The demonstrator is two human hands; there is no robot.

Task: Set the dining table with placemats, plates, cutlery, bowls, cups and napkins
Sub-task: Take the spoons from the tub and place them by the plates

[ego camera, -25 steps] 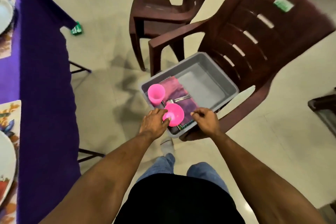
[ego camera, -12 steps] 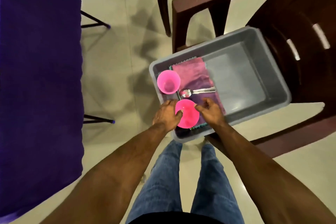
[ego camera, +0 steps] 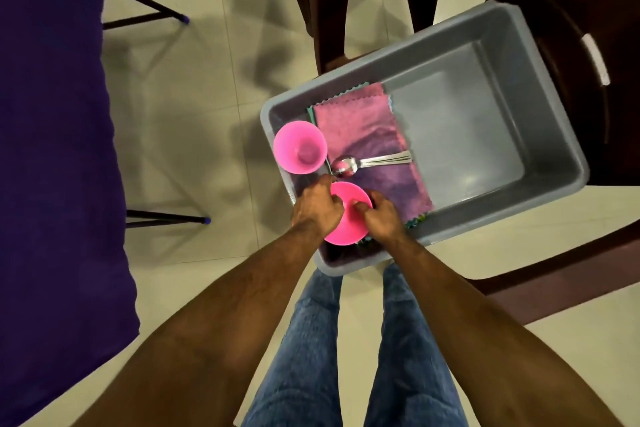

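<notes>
Two hands hold one pink bowl point(ego camera: 346, 215) at the near end of a gray tub point(ego camera: 540, 135) on a brown chair point(ego camera: 568, 10). The left hand point(ego camera: 317, 206) and right hand point(ego camera: 382, 218) have fingers curled on its rim. A pink cup point(ego camera: 300, 147) stands just beside spoons point(ego camera: 370, 163) lying on pink napkins point(ego camera: 363, 128)

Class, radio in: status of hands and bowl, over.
Left hand and right hand both grip pink bowl inside grey tub. Nothing blocking.
</notes>
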